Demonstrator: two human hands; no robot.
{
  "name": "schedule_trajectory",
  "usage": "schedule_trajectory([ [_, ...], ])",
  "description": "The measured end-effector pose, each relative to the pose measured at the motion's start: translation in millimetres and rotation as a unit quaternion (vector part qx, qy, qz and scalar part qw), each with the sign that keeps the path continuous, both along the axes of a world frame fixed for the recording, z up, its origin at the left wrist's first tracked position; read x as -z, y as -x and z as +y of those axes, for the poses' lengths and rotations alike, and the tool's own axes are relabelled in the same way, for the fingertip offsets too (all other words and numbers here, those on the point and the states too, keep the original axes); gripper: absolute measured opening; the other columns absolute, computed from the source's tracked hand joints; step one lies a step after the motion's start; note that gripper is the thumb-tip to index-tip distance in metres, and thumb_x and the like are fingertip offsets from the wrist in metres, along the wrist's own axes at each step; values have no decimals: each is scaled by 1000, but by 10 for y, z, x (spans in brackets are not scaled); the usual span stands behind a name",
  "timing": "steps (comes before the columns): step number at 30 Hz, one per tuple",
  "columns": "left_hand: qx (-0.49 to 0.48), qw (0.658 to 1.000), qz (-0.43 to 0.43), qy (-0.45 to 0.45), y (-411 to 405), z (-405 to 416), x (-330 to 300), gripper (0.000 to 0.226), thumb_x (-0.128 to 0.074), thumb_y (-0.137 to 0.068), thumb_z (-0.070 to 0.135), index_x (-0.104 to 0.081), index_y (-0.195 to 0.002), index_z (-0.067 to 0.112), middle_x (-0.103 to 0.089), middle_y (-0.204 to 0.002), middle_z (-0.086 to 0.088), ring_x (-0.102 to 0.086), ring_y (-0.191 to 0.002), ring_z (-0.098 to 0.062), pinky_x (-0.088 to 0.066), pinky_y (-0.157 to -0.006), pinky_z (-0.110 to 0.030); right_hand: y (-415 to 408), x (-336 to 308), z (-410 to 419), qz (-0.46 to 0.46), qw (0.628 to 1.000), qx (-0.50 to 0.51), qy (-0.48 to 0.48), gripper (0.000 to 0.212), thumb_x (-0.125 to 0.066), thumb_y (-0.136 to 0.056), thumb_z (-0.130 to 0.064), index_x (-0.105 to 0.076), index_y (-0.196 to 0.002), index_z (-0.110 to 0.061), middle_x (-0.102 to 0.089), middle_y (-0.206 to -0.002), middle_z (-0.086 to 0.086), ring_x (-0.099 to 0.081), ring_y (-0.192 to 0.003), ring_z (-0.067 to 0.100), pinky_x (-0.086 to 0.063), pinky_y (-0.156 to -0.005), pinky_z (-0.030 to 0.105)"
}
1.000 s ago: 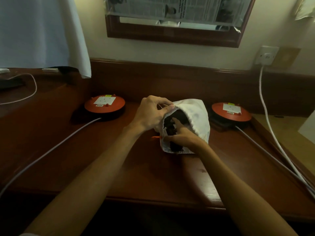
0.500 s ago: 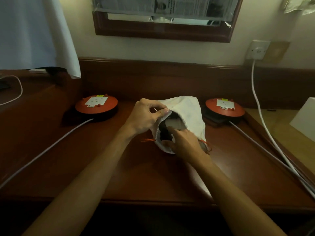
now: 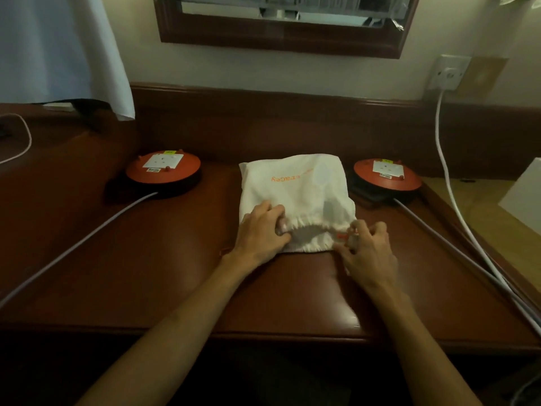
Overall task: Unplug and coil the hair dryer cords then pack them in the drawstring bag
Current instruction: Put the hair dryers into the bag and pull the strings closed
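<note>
While the white drawstring bag (image 3: 295, 194) lies flat mid-table (image 3: 146, 273), mouth toward the person, both hands work its gathered opening. Left hand (image 3: 260, 232): fingers curled, pinching the left end of the ruched hem. Right hand (image 3: 367, 253): fingertips curled at the right corner of the mouth, apparently pinching the orange drawstring (image 3: 341, 236) there, though the blur makes the contact hard to confirm. Orange lettering on the bag's upper face reads upside down from this view. Bag contents aren't visible; the mouth is only a narrow slit. Two round red extension reels flank the bag: left reel (image 3: 163, 168) well apart from it, right reel (image 3: 386, 174) just beside its far right corner. A grey cable (image 3: 73, 247) runs from the left reel toward the table's left edge. A white cord (image 3: 445, 168) drops from the wall socket (image 3: 448, 72) on the right.
</note>
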State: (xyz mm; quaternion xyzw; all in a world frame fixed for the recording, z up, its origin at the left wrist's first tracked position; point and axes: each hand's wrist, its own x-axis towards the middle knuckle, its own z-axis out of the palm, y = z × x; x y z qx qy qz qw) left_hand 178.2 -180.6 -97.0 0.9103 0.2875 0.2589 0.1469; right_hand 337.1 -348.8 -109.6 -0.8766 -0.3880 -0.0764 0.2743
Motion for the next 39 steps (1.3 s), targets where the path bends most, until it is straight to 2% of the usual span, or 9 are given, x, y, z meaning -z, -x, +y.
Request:
schedule_trajectory([
  [5,-45,996,-29,-66,80,166,113,24,-72,-75,24,-51,-86,23,-43,-91,4,-48,-91,-22,-35,-74,-34,-207,164,-78,55,996,-7,-66,21,-60,-98,-24,-61,-86,-8,-50,-92,7,-51,-74,22,-37,-58,27],
  [11,-95,993,-47,54,452,294,192,51,-82,-74,28,-56,-119,30,-46,-127,1,-38,-120,-20,-35,-95,-34,-239,136,-189,153,972,15,-177,15,-56,-100,-16,-59,-88,-8,-61,-84,2,-59,-78,17,-43,-63,22],
  [15,-115,987,-63,95,863,388,261,28,-77,-87,20,-68,-112,24,-66,-111,0,-57,-108,-19,-46,-88,-34,-235,88,-251,160,956,33,-243,7,-61,-98,-14,-61,-91,-11,-60,-78,-9,-58,-75,10,-44,-63,19],
  [19,-162,976,-110,95,1130,414,214,13,-78,-86,13,-77,-97,20,-74,-91,2,-68,-88,-13,-45,-74,-22,-258,124,-255,171,958,34,-228,16,-62,-97,-13,-70,-110,-14,-72,-102,3,-66,-97,20,-55,-92,43],
  [21,-177,973,-114,89,1150,374,196,9,-77,-87,12,-78,-94,18,-75,-89,1,-67,-85,-13,-45,-74,-24,-271,127,-255,174,961,44,-212,28,-63,-97,-14,-69,-124,-12,-71,-115,8,-65,-108,25,-50,-101,41],
  [27,-279,941,-183,65,1316,320,131,9,-69,-92,6,-75,-99,7,-73,-94,-7,-65,-88,-20,-44,-76,-25,-383,147,-277,182,936,159,-256,17,-61,-97,-16,-73,-97,-4,-68,-90,9,-64,-92,27,-53,-91,47],
  [33,-270,954,-130,-27,1285,326,157,22,-69,-91,14,-71,-112,8,-69,-114,-14,-57,-110,-31,-44,-89,-35,-299,91,-279,143,914,225,-305,20,-64,-91,-14,-61,-109,-7,-47,-130,16,-48,-111,20,-43,-95,34],
  [36,-197,977,-52,-67,1099,275,140,36,-70,-91,36,-67,-123,19,-61,-130,-7,-49,-124,-28,-41,-100,-44,-145,28,-203,-5,964,141,-226,36,-65,-89,-31,-59,-122,-16,-51,-130,13,-45,-121,29,-39,-97,44],
  [39,-118,993,23,12,798,280,81,46,-67,-92,45,-60,-133,23,-63,-128,-2,-52,-124,-23,-39,-104,-43,-78,69,-17,-36,997,-12,-74,42,-63,-94,-41,-58,-131,-21,-56,-126,1,-43,-123,26,-33,-97,43],
])
